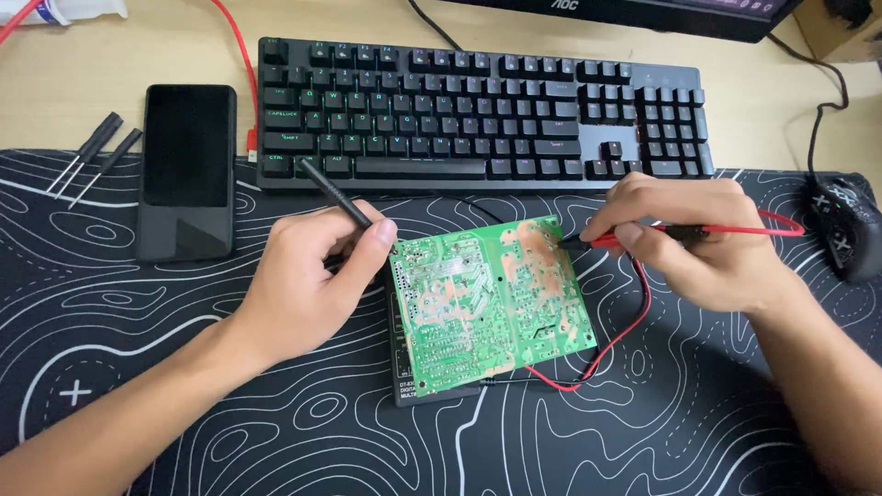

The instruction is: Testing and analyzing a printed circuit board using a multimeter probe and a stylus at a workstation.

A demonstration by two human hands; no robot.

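A green circuit board (487,298) lies solder side up on top of a dark multimeter (418,393), in the middle of the patterned desk mat. My left hand (312,276) holds a black probe (335,195) like a pen, its tip at the board's upper left corner. My right hand (698,243) grips a red probe (606,241), whose tip touches the board's upper right edge. A red lead wire (634,317) loops from under the board toward my right hand.
A black keyboard (478,110) stands behind the board. A dark phone (186,170) lies at the left, with two small screwdrivers (92,156) beside it. A black mouse (845,225) sits at the right edge. The black mat (276,432) covers the desk front.
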